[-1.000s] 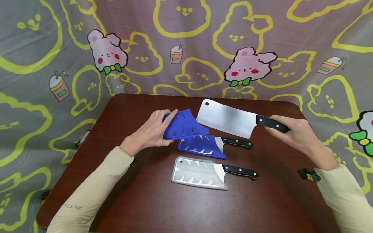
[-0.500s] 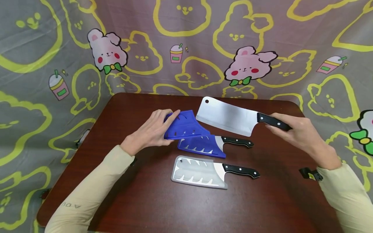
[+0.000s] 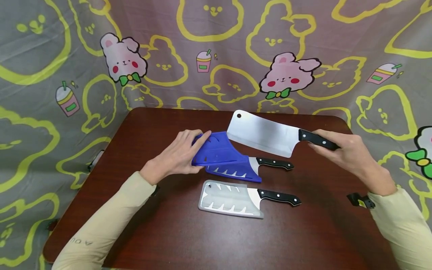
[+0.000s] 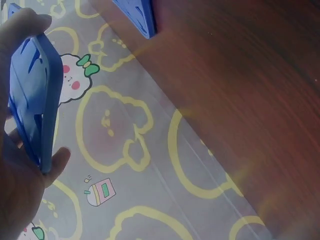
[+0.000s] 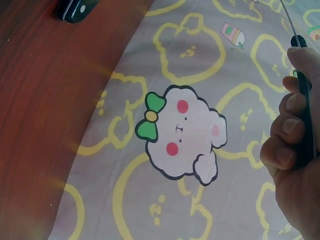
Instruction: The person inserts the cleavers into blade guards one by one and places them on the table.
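Observation:
My left hand grips a blue blade cover by its closed end, thumb and fingers on either edge; the left wrist view shows the same cover on edge in the hand. My right hand holds a bare cleaver by its black handle, fingers wrapped round it in the right wrist view. The blade's holed tip end points left, right at the open side of the cover. Below them on the table lies a second cleaver in a blue cover, partly hidden by the held cover.
A third cleaver in a clear grey cover lies nearer the front, its black handle toward the right. All this is over a dark red-brown table. A patterned cloth hangs behind the table and at both sides.
The blue cover in my left hand has shifted slightly right and down and turned a little, overlapping more of the covered cleaver below. The bare cleaver has risen slightly.

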`<state>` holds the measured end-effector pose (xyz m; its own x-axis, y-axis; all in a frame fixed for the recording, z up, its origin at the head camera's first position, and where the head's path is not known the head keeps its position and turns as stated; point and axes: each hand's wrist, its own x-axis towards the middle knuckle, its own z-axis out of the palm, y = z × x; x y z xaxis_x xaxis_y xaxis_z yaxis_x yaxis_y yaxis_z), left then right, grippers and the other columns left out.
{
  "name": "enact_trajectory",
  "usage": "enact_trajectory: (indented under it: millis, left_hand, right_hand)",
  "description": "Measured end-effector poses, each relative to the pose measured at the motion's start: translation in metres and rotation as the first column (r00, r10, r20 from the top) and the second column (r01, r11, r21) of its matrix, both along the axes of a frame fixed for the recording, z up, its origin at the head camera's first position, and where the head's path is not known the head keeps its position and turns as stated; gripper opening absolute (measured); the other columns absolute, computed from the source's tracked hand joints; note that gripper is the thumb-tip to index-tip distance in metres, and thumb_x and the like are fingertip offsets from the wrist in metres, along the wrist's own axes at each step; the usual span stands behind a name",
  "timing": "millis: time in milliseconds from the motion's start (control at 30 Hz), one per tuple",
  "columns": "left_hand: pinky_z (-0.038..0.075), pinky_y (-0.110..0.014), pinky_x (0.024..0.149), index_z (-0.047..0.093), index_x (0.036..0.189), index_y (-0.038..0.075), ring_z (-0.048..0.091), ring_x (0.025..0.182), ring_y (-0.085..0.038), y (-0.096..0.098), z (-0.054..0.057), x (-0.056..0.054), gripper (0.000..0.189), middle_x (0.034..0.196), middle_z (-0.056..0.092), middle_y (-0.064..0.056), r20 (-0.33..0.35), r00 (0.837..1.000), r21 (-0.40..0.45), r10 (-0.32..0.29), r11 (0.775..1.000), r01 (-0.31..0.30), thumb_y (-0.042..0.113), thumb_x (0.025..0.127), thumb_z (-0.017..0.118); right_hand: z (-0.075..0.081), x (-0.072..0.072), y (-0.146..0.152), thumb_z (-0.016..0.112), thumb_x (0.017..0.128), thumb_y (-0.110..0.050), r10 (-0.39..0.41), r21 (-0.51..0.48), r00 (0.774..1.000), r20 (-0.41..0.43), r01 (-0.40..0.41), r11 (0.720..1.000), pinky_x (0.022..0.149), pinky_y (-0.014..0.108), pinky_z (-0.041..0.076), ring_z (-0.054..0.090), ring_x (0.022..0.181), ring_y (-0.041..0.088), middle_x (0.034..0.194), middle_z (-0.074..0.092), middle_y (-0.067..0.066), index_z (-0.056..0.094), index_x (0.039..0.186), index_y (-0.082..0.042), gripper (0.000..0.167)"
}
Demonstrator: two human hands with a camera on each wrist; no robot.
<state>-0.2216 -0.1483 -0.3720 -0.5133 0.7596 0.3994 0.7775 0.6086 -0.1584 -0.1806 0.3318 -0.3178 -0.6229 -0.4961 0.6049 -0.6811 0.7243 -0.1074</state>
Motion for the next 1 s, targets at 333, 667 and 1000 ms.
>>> enact_trajectory:
  millis: [333,667,1000]
  left_hand:
    - [0.042,-0.051,0.099,0.027,0.152,0.009,0.049,0.117,-0.033,-0.012,-0.007,0.004,0.108,0.131,0.048,-0.019,0.056,0.997,-0.046,-0.061,0.997,0.063,0.053,0.068,0.078]
    - [0.041,-0.051,0.103,0.029,0.152,0.007,0.049,0.117,-0.032,-0.027,-0.010,-0.003,0.111,0.132,0.049,-0.018,0.061,0.997,-0.064,-0.045,0.997,0.049,0.052,0.064,0.079]
    - [0.046,-0.046,0.090,0.032,0.151,0.009,0.051,0.108,-0.034,-0.010,-0.006,0.017,0.109,0.130,0.051,-0.017,-0.018,0.998,-0.161,-0.055,0.986,0.051,0.058,0.064,0.075]
  right_hand:
    - [0.003,0.004,0.001,0.083,0.077,-0.024,0.143,-0.029,0.987,0.078,-0.141,0.990,0.056,0.009,0.044,0.053,0.061,-0.006,0.081,0.070,-0.003,0.075,0.107,-0.012,0.033]
    - [-0.006,0.004,-0.013,0.076,0.083,-0.033,0.259,-0.009,0.947,0.189,-0.262,0.965,0.052,0.007,0.036,0.051,0.061,-0.006,0.078,0.066,-0.011,0.073,0.109,-0.016,0.031]
    - [-0.013,0.007,-0.021,0.083,0.077,-0.025,0.258,0.014,0.924,0.282,-0.273,0.962,0.048,0.007,0.031,0.047,0.057,-0.007,0.080,0.070,-0.008,0.074,0.112,-0.015,0.037]
